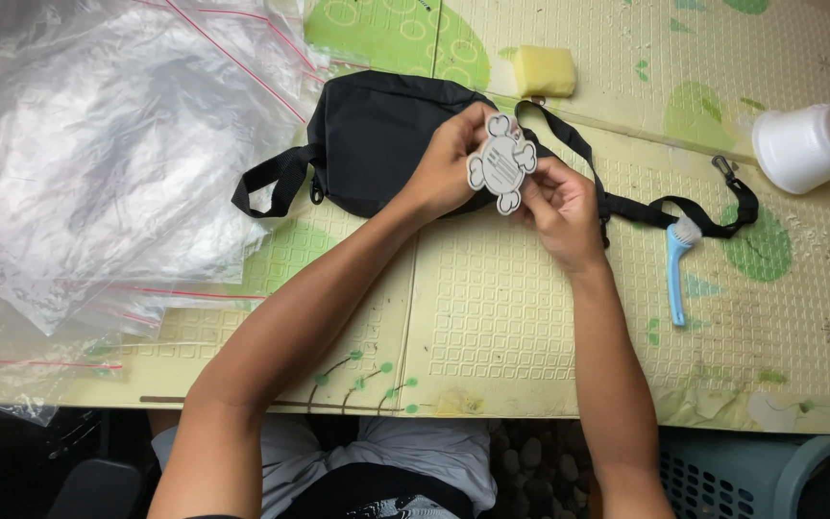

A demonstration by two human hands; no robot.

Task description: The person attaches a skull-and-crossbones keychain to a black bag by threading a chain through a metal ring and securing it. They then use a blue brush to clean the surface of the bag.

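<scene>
Both my hands grip a flat grey tag (501, 162) with rounded lobes, held above the worktop (492, 317): my left hand (449, 163) pinches its left edge, my right hand (559, 207) its lower right edge. Directly behind lies a black pouch (377, 135), its strap (665, 207) trailing right. A blue brush (677, 269) lies beside the strap. Farther off: clear plastic bags (98, 163) left, yellow sponge (544, 70), white cup (806, 146).

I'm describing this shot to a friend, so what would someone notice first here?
First, both hands at centre: the left hand and right hand hold a grey, bone-shaped tag over a black pouch with a strap. Next, the heap of clear plastic bags on the left, then the blue brush and white cup at right.
</scene>
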